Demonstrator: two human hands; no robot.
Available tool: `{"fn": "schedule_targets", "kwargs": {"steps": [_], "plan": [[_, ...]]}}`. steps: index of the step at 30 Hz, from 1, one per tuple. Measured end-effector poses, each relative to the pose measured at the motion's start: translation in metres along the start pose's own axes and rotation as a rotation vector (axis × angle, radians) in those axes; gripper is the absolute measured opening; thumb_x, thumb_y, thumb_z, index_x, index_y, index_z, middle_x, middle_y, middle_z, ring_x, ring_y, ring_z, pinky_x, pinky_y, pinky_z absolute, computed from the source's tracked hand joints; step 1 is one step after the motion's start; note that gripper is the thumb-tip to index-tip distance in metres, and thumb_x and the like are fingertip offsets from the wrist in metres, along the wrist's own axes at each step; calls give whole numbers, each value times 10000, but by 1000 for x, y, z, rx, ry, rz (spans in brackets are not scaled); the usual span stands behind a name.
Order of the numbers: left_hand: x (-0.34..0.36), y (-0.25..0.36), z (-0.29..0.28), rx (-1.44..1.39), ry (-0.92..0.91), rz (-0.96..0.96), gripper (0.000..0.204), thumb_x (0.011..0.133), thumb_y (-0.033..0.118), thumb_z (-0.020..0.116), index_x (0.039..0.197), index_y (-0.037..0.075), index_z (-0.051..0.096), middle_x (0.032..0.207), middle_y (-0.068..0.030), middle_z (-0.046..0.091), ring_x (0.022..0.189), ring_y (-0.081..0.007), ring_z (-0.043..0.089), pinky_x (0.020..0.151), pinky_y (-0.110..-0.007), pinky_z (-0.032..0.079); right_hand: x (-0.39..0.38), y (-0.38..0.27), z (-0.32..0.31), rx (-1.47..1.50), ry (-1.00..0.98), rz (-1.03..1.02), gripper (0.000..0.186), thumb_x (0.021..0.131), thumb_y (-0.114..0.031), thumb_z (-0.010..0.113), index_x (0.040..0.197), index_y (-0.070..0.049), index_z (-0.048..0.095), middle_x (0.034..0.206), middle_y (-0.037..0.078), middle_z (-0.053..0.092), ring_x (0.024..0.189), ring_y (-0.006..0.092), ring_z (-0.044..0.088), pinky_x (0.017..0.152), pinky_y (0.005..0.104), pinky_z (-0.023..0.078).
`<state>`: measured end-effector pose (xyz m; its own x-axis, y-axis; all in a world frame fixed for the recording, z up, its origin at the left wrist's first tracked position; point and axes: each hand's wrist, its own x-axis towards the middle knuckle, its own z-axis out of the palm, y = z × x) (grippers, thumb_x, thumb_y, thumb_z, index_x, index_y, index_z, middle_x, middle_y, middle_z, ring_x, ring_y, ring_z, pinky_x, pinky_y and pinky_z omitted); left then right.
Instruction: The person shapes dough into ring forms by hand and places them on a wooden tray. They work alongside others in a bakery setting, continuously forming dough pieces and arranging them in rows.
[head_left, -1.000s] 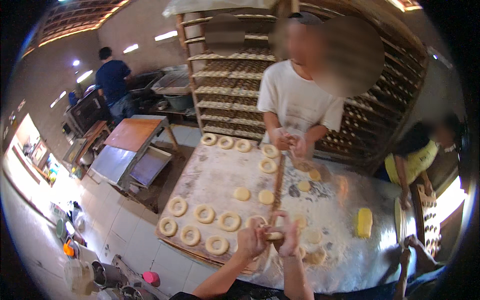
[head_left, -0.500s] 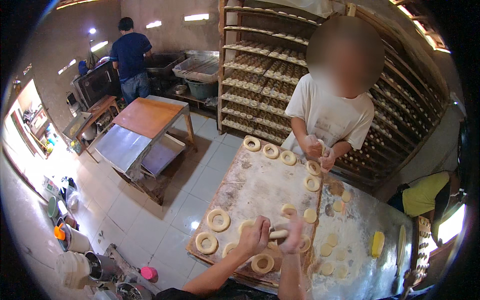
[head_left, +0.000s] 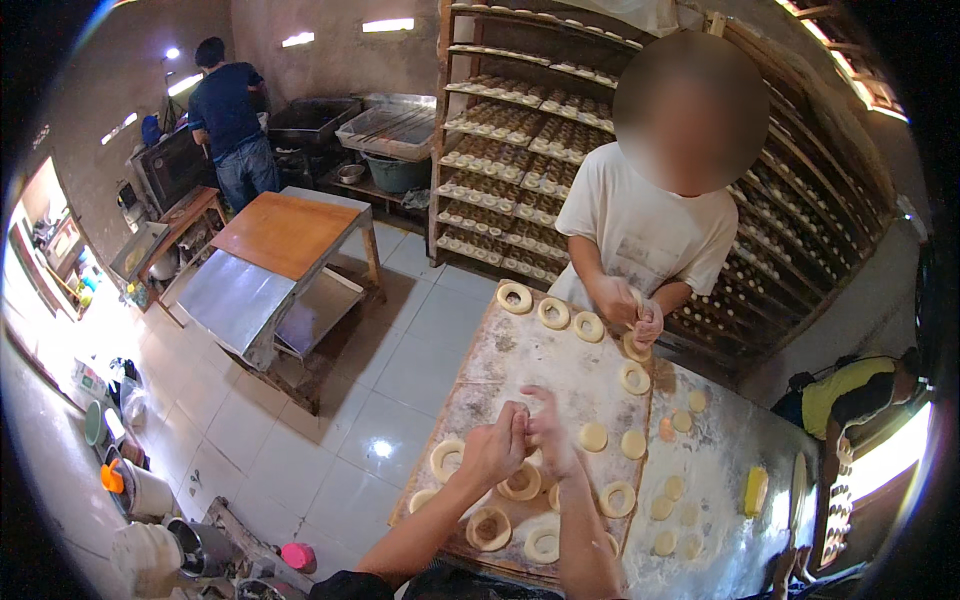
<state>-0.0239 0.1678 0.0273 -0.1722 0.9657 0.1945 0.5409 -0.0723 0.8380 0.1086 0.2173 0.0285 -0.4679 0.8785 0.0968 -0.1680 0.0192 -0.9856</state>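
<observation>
My left hand is closed in front of me above a floured wooden board. What it holds, if anything, is hidden behind the fingers. Close against it, my right hand is blurred, with at least one finger stretched out. Pale dough rings lie below and around my hands, among them one ring near the board's front edge and another ring right of my right wrist. Two flat dough discs, the nearer a round disc, rest to the right of my hands.
Across the board a person in a white shirt works dough between both hands. A metal table with dough discs and a yellow block adjoins on the right. Tray racks stand behind. Another table is at left; two more people work farther off.
My hands have moved away from me, farther over the board. The pale piece of dough seen between them before is now out of sight. The whole view has shifted slightly.
</observation>
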Motion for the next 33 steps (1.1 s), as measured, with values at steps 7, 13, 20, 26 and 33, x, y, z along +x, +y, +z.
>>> {"fn": "schedule_targets", "kwargs": {"steps": [7, 13, 20, 26, 33], "plan": [[15, -9, -19, -34, -79, -167, 338, 1069, 371, 370, 1207, 91, 499, 834, -284, 659, 813, -522, 634, 691, -584, 477, 12, 7, 7, 355, 107, 143, 567, 1006, -477, 488, 1442, -138, 361, 810, -5, 568, 638, 101, 466, 576, 237, 385], [50, -44, -10, -82, 51, -135, 425, 1053, 410, 410, 1267, 48, 476, 903, -327, 656, 853, -528, 635, 719, -602, 487, 60, 39, 14, 225, -32, 349, 674, 1017, -557, 469, 1457, -57, 363, 1269, 135, 585, 1174, 304, 561, 1032, 430, 439], [84, -106, -40, 505, 81, -151, 642, 940, 403, 627, 1430, 52, 405, 981, -241, 637, 977, -437, 639, 840, -533, 514, 98, 51, 20, -1085, 152, 333, 836, 907, -491, 639, 1522, -97, 231, 1219, 322, 593, 1186, 455, 565, 1039, 524, 430], [53, -102, -43, 411, -194, -204, 750, 814, 301, 757, 1453, 144, 397, 1137, -247, 595, 1055, -434, 618, 853, -526, 519, 79, 22, 39, -1279, -70, 492, 876, 858, -446, 686, 1539, -185, 202, 1398, 198, 481, 1297, 367, 505, 1081, 453, 421], [51, -93, -45, 431, -198, -184, 716, 801, 212, 760, 1419, 81, 425, 1193, -233, 582, 1078, -420, 599, 874, -516, 511, 60, 27, 17, -1162, -55, 309, 834, 894, -450, 631, 1555, -188, 195, 1313, 223, 567, 1230, 396, 553, 1049, 482, 432]]}}
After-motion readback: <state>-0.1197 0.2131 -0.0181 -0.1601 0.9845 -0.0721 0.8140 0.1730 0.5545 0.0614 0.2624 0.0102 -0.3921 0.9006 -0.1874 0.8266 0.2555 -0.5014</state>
